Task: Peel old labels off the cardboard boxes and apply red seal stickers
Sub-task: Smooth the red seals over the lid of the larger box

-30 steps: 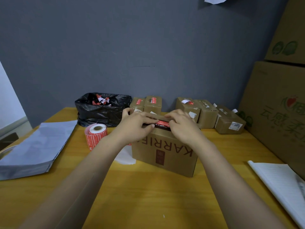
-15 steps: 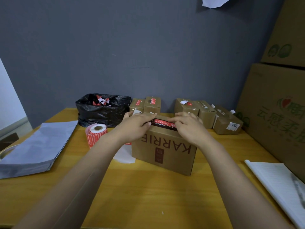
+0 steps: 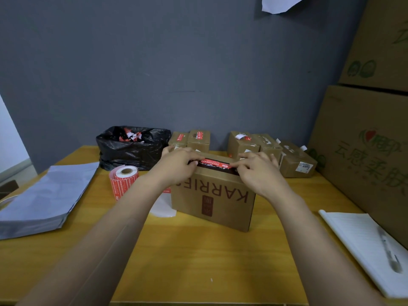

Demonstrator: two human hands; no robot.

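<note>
- The big box [image 3: 212, 195] marked KARRIE stands mid-worktop [image 3: 198, 261], print upside down to the wearer; both hands are up on its top edge
- The red seal sticker [image 3: 215, 163] is stretched along the dark strip on the box top; the left hand [image 3: 178, 166] has its fingers [image 3: 192, 156] curled over and pinching the left end, and the right hand [image 3: 258, 173] nips the right end between thumb and fingertips
- My read: this seal is being laid, not yet smoothed flat; whether its middle is already stuck down, I cannot tell
- Far side, left of centre, two small boxes [image 3: 189, 139] already wear red stickers on their tops; those look done
- Far right, three small boxes [image 3: 269, 146] show white labels and curling white tabs; one carries a red scrap too; those look like the work left
- The black bag [image 3: 132, 149] at far left holds red and white scraps; peelings have gone in there, I'd judge
- The sticker roll [image 3: 123, 180] stands just left of the big box, thick with stickers; a white strip of backing [image 3: 163, 206] lies by the box's near-left corner
- Overall, roughly midway: two sealed, one in hand, three or so to go
</note>
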